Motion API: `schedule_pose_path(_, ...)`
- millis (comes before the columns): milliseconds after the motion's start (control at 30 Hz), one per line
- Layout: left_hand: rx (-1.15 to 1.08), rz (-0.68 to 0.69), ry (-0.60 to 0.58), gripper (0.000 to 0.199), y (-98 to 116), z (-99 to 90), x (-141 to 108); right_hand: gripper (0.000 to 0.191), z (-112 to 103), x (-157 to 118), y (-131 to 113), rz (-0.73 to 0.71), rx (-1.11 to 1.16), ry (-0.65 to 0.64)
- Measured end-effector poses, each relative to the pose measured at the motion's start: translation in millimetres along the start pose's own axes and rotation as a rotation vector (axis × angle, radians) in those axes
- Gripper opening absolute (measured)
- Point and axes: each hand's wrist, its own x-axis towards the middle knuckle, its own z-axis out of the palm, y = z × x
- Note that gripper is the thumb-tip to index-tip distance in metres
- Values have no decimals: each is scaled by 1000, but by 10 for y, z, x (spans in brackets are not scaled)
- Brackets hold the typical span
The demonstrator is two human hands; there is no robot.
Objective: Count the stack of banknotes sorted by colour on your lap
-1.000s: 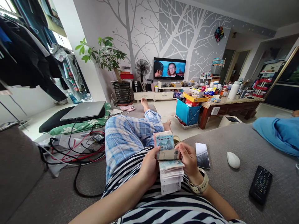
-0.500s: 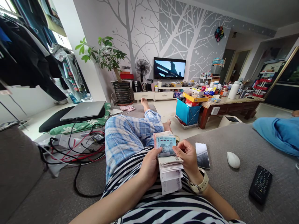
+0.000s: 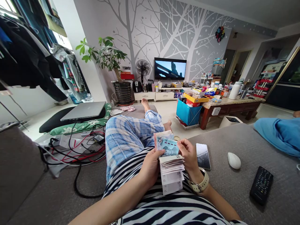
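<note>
My left hand (image 3: 151, 164) is closed on a stack of banknotes (image 3: 157, 137), with its thumb pressed over the front of them. The face-up top note is a blue banknote (image 3: 170, 148) marked 10, tilted against the pinkish notes behind it. Thumb and fingers of my right hand (image 3: 187, 153) pinch the upper right corner of this blue note. Below, a fan of folded pale notes (image 3: 172, 175) hangs down in front of the striped shirt, between both hands. A cream wristwatch (image 3: 200, 181) is on my right wrist.
On the grey sofa to the right lie a phone (image 3: 202, 155), a white mouse (image 3: 234, 160) and a black remote (image 3: 261, 185). Tangled cables (image 3: 79, 153) and a laptop (image 3: 84, 111) are at left. Ahead stand a blue bin (image 3: 187, 111) and a cluttered table (image 3: 231, 100).
The blue note has tilted and its right side has shifted rightward with my right hand, uncovering more of the notes behind. My left hand has stayed almost in place.
</note>
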Motion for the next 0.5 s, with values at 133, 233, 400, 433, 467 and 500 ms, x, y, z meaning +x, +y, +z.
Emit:
schedule_pose_path(133, 8, 6, 18, 22, 7, 6, 2, 33, -13, -1, -6, -25, -65, -10)
schedule_pose_path(233, -4, -15, 61, 22, 13, 17, 12, 33, -16, 1, -7, -32, -78, -12)
schedule_pose_path(400, -43, -55, 112, 23, 25, 45, 28, 34, -26, 3, 13, -42, -66, -29)
schedule_pose_path(433, -47, -58, 120, 23, 27, 47, 29, 35, -29, 3, 18, -46, -61, -32)
schedule_pose_path(467, -46, -63, 129, 23, 28, 48, 31, 35, -31, 3, 21, -51, -58, -35)
schedule_pose_path(500, -42, -67, 139, 23, 28, 47, 32, 35, -33, 3, 21, -56, -55, -38)
